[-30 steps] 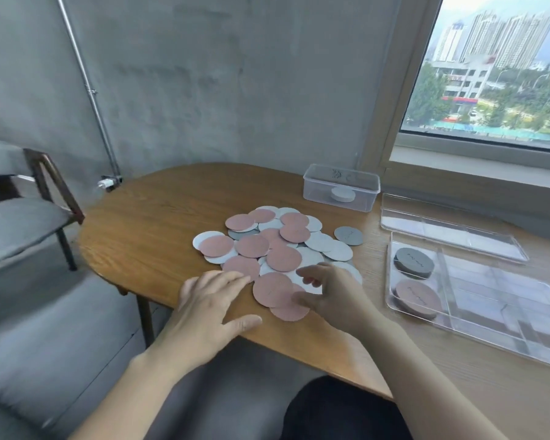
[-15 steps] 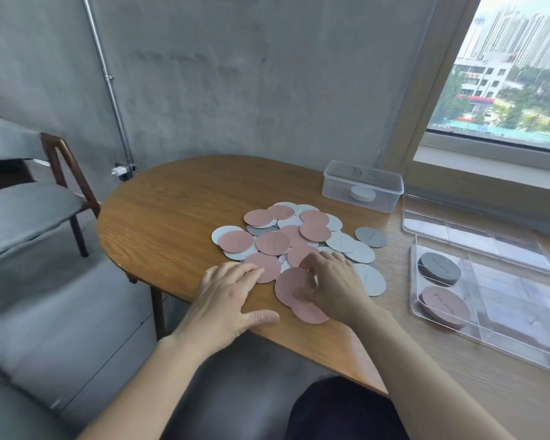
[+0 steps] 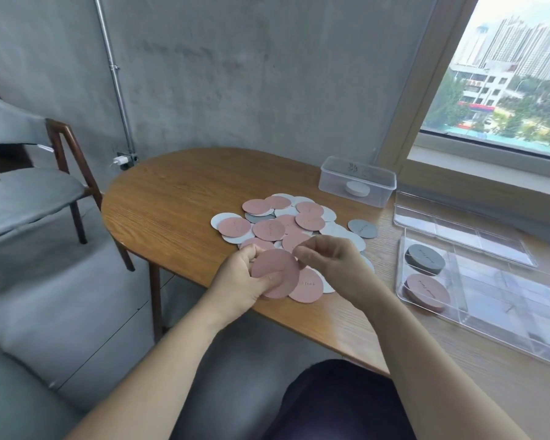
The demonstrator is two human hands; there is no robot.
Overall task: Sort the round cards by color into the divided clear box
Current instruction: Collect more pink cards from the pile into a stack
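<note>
A heap of pink, white and grey round cards (image 3: 286, 222) lies on the wooden table (image 3: 178, 204). My left hand (image 3: 242, 284) holds one pink card (image 3: 275, 271) lifted over the heap's near edge, thumb on its face. My right hand (image 3: 334, 265) has curled fingers that pinch that card's upper right edge. Another pink card (image 3: 308, 285) lies just under it. To the right, the divided clear box (image 3: 505, 300) holds a dark grey stack (image 3: 425, 258) and a pink stack (image 3: 427, 290) in its two left compartments.
The box's clear lid (image 3: 458, 230) lies behind the box. A small clear tub (image 3: 358, 181) with a white stack stands at the back. One grey card (image 3: 362, 228) lies apart from the heap. A grey chair (image 3: 29, 192) stands left of the table.
My left hand left the table edge and now holds a pink card, lifted off the heap. My right hand rose with the card. The view swung right and closer.
</note>
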